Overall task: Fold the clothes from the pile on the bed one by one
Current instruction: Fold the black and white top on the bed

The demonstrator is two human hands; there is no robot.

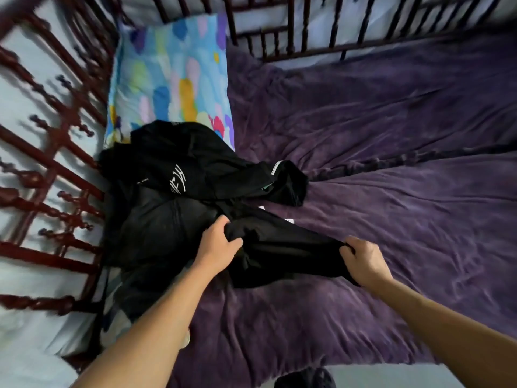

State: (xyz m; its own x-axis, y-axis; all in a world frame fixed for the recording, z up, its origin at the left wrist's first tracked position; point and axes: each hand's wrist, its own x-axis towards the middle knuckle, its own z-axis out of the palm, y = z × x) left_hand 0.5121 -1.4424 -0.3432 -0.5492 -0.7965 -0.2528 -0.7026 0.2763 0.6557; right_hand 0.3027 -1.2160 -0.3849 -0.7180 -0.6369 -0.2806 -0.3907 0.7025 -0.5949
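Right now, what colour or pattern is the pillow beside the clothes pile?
The pillow is light blue with multicoloured blotches: yellow, pink, blue, purple. The head view shows it.

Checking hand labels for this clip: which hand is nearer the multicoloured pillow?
Left. The left hand grips the black garment below the multicoloured pillow; the right hand grips it farther right, away from the pillow.
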